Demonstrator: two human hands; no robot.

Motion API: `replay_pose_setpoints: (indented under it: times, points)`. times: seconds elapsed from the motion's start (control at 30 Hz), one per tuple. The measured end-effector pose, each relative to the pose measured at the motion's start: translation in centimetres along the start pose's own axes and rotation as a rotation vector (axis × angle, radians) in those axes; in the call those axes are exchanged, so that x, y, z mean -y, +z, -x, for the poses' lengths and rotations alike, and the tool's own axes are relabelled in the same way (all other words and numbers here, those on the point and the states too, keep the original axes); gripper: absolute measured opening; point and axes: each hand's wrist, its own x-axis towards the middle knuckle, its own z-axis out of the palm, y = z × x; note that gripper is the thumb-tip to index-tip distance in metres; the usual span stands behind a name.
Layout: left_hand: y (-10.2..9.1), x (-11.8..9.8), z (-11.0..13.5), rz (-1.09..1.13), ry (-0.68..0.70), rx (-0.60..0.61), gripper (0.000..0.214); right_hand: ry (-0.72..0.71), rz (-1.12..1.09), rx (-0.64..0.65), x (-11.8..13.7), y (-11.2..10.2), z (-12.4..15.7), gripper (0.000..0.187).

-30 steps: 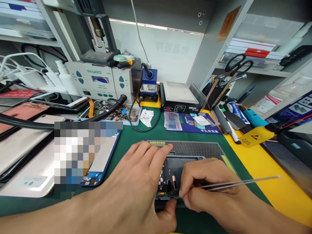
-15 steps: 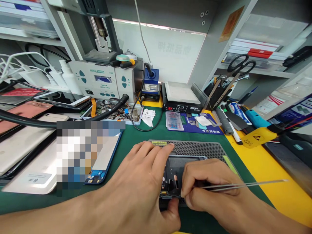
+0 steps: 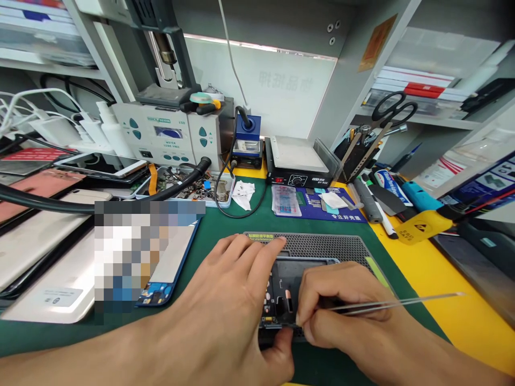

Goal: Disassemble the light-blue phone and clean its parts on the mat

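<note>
An opened dark phone frame (image 3: 295,273) lies on a grey perforated mat (image 3: 330,245) near the front of the green bench. My left hand (image 3: 233,305) grips the phone's left side, fingers over its top edge and thumb under its near edge. My right hand (image 3: 346,305) is closed on thin metal tweezers (image 3: 398,303), whose tips point into the phone's lower part while the tail sticks out to the right. The tweezer tips are hidden behind my fingers.
A blue-edged phone panel (image 3: 173,262) and several phone backs (image 3: 44,241) lie at left. A soldering station (image 3: 169,136), parts tray (image 3: 189,187) and hot plate (image 3: 298,161) stand behind. Scissors (image 3: 392,110), a blue mat (image 3: 322,203) and tools crowd the right; a yellow mat (image 3: 450,284) lies beside.
Almost nothing differs; both hands stay on the phone and only the view shifts slightly.
</note>
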Motion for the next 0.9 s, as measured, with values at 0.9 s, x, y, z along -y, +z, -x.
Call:
replay_pose_setpoints:
  times: [0.9]
  points:
    - [0.13, 0.17, 0.00, 0.006, 0.010, 0.005, 0.080, 0.062, -0.265, -0.022, -0.50, 0.27, -0.26, 0.016]
